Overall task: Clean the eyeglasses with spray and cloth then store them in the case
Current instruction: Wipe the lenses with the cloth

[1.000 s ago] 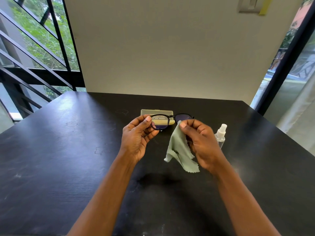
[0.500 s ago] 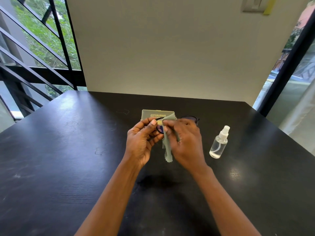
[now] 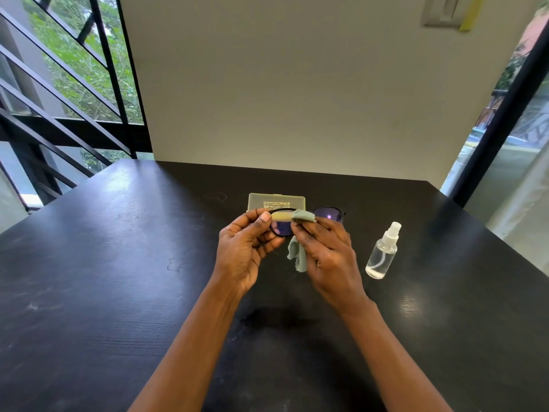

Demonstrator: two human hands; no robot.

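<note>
Item 1, left hand (image 3: 243, 248): you pinch the left rim of the glasses (image 3: 306, 222) between thumb and fingers, held up off the table (image 3: 118, 278). This grip steadies the frame at its edge, so your skin stays off the lens and the other hand has something to wipe against.

Item 2, glasses: dark thin frame, 2 roundish lenses with a violet tint. They hang in the air between your hands, in front of the case (image 3: 276, 201) and above the table. The left lens shows bare below the cloth (image 3: 298, 254); the right lens peeks out beyond your right knuckles, with a small bright glint on it. Whether any spray remains on the glass is too fine to tell here.

Item 3, cloth: pale green, soft. 1 corner is folded over the top of the left lens, the rest trails down between your palms.

Item 4, right hand (image 3: 326, 251): fingers curled, grasping the cloth and pressing it onto the lens, probably from both faces so 1 stroke wipes front and back.

Item 5, case: pale, flat, lid closed, lying on the table just behind the glasses, handy for storing.

Item 6, bottle (image 3: 383, 251): clear, white nozzle, upright on the table right of your right hand, set apart from the wiping.
</note>
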